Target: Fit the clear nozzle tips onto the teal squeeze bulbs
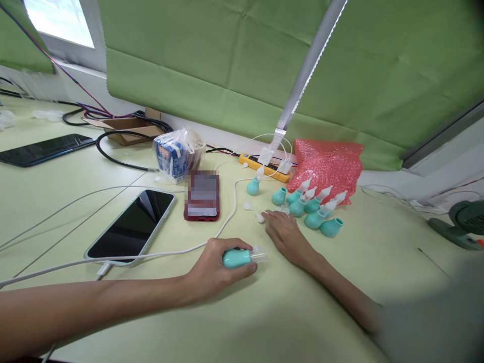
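My left hand (pixel 215 264) is closed around a teal nasal aspirator bulb (pixel 236 258), which lies on its side with a clear plastic tip (pixel 259 254) pointing right. To its right, my right hand (pixel 285 236) reaches over the table with fingers stretched out. Its fingertips are beside a small white nozzle (pixel 259 217), perhaps touching it; a second white nozzle (pixel 247 206) lies just beyond. Several teal bulbs stand behind the right hand, most with clear tips. One bulb without a tip (pixel 331 227) leans at the right, and another bulb (pixel 253 186) stands apart on the left.
A red bubble-wrap bag (pixel 328 164) lies behind the bulbs, near a yellow power strip (pixel 280 174). On the left are a red phone (pixel 202 196), a pale-cased phone (pixel 132 224) and a bagged blue package (pixel 176 156). A white cable (pixel 181 251) crosses the table.
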A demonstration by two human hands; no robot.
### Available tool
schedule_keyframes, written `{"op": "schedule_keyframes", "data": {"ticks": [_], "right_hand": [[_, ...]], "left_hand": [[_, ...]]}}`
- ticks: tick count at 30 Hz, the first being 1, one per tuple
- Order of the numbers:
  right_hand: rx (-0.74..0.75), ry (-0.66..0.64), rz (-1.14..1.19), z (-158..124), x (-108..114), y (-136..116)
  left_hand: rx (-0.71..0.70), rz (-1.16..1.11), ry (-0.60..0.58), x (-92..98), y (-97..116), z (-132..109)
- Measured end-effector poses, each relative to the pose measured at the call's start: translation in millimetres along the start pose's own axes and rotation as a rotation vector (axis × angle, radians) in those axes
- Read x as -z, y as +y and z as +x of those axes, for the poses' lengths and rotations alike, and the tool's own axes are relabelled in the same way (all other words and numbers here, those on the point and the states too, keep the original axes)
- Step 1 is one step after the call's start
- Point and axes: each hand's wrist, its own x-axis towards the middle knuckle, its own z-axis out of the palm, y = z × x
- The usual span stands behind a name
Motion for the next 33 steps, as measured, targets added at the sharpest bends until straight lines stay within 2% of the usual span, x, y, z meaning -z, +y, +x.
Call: {"op": "schedule_keyframes", "data": {"ticks": [4,6,8,10,13,16,20,22,26,30,33], "right_hand": [[-0.009,0.221,0.077,0,-4,6],[0.017,0.371,0.191,-1,3,3],[0.029,0.452,0.349,-2,16,-6],[0.013,0.386,0.530,-5,34,-17],[-0.045,0.158,0.853,-10,58,-33],[-0.040,0.058,0.996,-12,71,-37],[-0.036,-0.018,1.090,-12,71,-33],[-0.075,-0.002,1.121,-11,68,-31],[-0.209,0.037,1.194,-10,60,-32],[-0.391,-0.015,1.318,-9,55,-35],[-0.460,-0.047,1.368,-8,53,-37]], "left_hand": [[0.018,-0.023,0.001,0.6,0,-1],[0.037,-0.027,0.008,1.0,0,0],[0.062,-0.030,0.019,1.1,0,1],[0.076,-0.034,0.027,0.8,0,2],[0.070,-0.052,0.021,0.1,0,2],[0.059,-0.072,0.011,-0.2,-1,1],[0.047,-0.085,0.008,0.3,-1,0],[0.048,-0.084,0.008,0.5,-1,0],[0.063,-0.080,0.012,0.5,-1,1],[0.064,-0.063,0.019,0.0,-2,0],[0.047,-0.057,0.007,-0.2,-1,-1]]}}
